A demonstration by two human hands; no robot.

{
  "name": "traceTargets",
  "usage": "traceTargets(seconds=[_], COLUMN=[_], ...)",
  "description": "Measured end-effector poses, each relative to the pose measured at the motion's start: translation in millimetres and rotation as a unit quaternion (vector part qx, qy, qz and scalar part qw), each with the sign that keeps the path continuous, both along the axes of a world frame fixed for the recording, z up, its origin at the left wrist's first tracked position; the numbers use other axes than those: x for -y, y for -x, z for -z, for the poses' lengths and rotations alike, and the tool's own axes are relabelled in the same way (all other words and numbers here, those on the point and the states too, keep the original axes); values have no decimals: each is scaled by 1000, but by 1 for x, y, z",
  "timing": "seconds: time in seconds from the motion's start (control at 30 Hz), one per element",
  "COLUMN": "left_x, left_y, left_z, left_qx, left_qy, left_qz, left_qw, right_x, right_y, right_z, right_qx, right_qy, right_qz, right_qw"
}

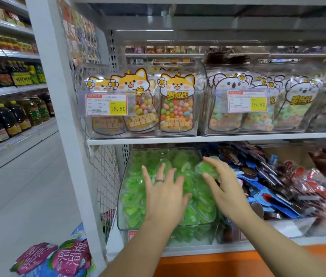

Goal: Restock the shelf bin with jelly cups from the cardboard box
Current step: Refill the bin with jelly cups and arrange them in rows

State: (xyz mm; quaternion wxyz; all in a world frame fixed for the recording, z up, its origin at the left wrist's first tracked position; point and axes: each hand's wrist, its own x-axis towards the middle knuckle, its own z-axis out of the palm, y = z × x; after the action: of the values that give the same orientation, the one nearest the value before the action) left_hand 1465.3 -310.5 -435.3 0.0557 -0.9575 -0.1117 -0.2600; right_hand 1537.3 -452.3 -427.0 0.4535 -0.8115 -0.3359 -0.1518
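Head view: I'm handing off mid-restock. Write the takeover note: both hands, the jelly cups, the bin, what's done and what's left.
Left hand: open, fingers spread over the pile of green translucent plastic jelly cups; I cannot tell whether it touches them.
Right hand: holds a single green jelly cup above the bin's right side.
Clear plastic shelf bin: on the lower shelf, heaped with cups nearly to its rim.
Cardboard box: not in view.
Done: bin looks mostly filled.
Left: set the held cup down, level the pile, and add more only if the box holds more and the bin has room.
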Motion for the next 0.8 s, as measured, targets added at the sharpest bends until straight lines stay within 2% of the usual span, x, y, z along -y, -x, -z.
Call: traceTargets(seconds=[0.17,0.33,0.53,0.8], left_x=[3,4,5,3], left_y=[0,1,-3,-4], left_z=[-7,-8,-7,-7], left_qx=[-28,-22,-44,-25], left_qy=[33,92,61,63], left_qz=[13,4,-7,-5], left_qw=[999,996,997,998], right_x=[34,35,27,19], right_y=[43,47,42,39], right_z=[7,24,36,57], right_qx=[-47,8,105,204], right_qy=[12,145,108,70], right_qz=[-37,-72,-94,-4], right_qw=[998,987,984,977])
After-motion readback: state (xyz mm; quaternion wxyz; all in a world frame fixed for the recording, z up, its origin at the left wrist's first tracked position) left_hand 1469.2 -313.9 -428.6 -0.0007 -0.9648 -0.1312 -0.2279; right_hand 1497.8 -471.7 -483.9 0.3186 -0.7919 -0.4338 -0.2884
